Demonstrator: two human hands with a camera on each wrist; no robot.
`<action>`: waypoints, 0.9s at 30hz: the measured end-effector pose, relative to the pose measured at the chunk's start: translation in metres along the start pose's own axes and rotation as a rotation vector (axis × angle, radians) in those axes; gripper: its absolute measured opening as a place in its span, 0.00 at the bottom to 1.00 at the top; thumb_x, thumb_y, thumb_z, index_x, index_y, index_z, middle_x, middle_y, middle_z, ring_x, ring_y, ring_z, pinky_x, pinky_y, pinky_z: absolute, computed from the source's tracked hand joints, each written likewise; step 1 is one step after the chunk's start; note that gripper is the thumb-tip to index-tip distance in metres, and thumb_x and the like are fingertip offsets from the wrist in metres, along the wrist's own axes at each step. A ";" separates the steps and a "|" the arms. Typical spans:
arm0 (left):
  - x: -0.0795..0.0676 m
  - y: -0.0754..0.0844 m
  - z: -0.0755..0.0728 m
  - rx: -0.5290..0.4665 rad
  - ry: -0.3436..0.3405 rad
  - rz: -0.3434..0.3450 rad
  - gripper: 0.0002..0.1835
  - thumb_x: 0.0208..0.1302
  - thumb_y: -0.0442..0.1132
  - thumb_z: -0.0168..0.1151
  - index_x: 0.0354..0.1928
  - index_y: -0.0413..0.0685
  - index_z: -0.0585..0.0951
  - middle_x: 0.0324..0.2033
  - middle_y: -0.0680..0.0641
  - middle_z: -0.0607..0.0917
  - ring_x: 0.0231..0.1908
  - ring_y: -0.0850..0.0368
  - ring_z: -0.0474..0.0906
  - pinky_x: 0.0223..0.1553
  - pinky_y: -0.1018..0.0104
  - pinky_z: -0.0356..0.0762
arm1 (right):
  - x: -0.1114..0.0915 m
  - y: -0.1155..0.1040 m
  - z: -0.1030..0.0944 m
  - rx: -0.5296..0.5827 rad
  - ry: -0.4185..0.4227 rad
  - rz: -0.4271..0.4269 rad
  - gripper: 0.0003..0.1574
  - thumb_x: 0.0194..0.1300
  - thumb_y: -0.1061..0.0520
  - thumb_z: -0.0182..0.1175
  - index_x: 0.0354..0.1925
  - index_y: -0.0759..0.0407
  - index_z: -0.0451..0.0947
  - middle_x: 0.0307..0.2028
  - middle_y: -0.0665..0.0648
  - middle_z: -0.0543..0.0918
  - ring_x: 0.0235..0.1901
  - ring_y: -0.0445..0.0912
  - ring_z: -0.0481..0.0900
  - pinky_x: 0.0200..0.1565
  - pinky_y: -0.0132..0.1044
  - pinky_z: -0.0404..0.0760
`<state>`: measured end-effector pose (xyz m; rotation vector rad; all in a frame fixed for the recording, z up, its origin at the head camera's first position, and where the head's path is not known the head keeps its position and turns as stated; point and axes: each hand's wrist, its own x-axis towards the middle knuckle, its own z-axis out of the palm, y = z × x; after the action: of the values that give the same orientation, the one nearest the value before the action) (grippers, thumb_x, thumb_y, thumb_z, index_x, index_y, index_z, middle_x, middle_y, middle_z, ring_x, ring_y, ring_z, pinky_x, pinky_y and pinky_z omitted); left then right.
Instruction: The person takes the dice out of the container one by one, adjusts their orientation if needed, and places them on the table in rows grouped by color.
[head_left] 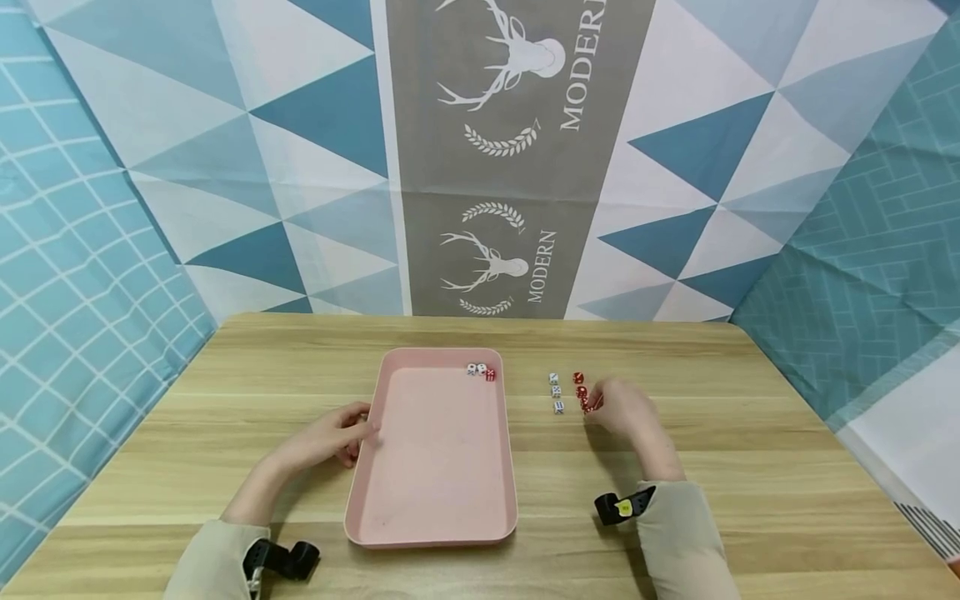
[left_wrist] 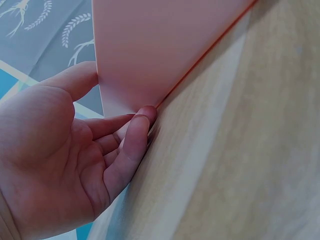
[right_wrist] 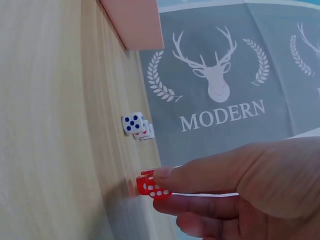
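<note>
My left hand [head_left: 330, 439] holds the left side of a pink tray [head_left: 431, 467]. In the left wrist view its thumb lies at the rim and the fingertips touch the outer wall low down. To the right of the tray, my right hand [head_left: 621, 408] pinches a red die [right_wrist: 159, 191] between thumb and finger, close to the tabletop. Other red dice [head_left: 578, 378] stand in a column beside those fingers, partly hidden by them. Left of that column is a row of white dice [head_left: 556, 391].
White dice [head_left: 482, 368] and red dice [head_left: 491, 375] sit in the tray's far right corner. A wooden table [head_left: 292, 375] bears everything. Patterned cloth [head_left: 330, 225] hangs behind its far edge. Each wrist wears a black strapped camera [head_left: 303, 560].
</note>
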<state>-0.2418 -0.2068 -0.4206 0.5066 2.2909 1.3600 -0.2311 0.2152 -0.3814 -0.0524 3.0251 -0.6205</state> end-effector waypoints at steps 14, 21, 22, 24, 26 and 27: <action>0.001 -0.001 -0.001 0.001 -0.009 0.002 0.26 0.67 0.45 0.49 0.60 0.34 0.62 0.21 0.46 0.71 0.24 0.57 0.71 0.26 0.63 0.76 | 0.004 0.006 0.007 -0.045 -0.029 0.001 0.09 0.46 0.58 0.67 0.27 0.58 0.76 0.26 0.53 0.78 0.28 0.46 0.74 0.33 0.42 0.73; 0.000 0.000 -0.001 0.002 -0.009 0.004 0.27 0.67 0.45 0.49 0.61 0.33 0.61 0.21 0.46 0.71 0.23 0.56 0.71 0.26 0.63 0.76 | 0.002 0.005 0.006 -0.046 -0.019 0.003 0.09 0.47 0.59 0.66 0.27 0.58 0.76 0.26 0.53 0.78 0.28 0.46 0.73 0.32 0.42 0.72; 0.000 0.000 -0.001 0.003 -0.008 0.003 0.27 0.67 0.45 0.49 0.61 0.33 0.61 0.21 0.46 0.71 0.23 0.56 0.71 0.26 0.63 0.76 | 0.002 0.004 0.005 -0.047 -0.017 0.010 0.09 0.47 0.58 0.66 0.28 0.58 0.76 0.26 0.52 0.78 0.27 0.46 0.73 0.31 0.41 0.72; 0.000 -0.001 -0.001 0.003 -0.007 0.004 0.27 0.67 0.45 0.49 0.60 0.33 0.62 0.21 0.46 0.71 0.23 0.56 0.71 0.26 0.63 0.76 | 0.000 0.003 0.003 -0.047 -0.014 0.025 0.08 0.49 0.58 0.65 0.29 0.58 0.75 0.26 0.52 0.78 0.26 0.46 0.73 0.29 0.40 0.71; 0.000 -0.001 -0.001 0.004 -0.006 0.006 0.26 0.67 0.45 0.49 0.60 0.33 0.62 0.21 0.46 0.71 0.24 0.56 0.71 0.26 0.63 0.76 | -0.002 0.001 0.001 -0.048 -0.012 0.039 0.08 0.51 0.57 0.64 0.29 0.58 0.75 0.26 0.52 0.78 0.26 0.46 0.72 0.27 0.38 0.69; 0.000 -0.001 -0.001 0.005 -0.006 0.007 0.27 0.67 0.45 0.49 0.60 0.33 0.62 0.21 0.46 0.71 0.24 0.56 0.71 0.26 0.63 0.76 | -0.002 0.000 0.000 -0.050 -0.014 0.045 0.08 0.51 0.57 0.64 0.30 0.58 0.76 0.26 0.52 0.78 0.26 0.46 0.72 0.27 0.38 0.69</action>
<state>-0.2423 -0.2079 -0.4213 0.5202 2.2903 1.3553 -0.2290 0.2153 -0.3811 0.0090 3.0193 -0.5394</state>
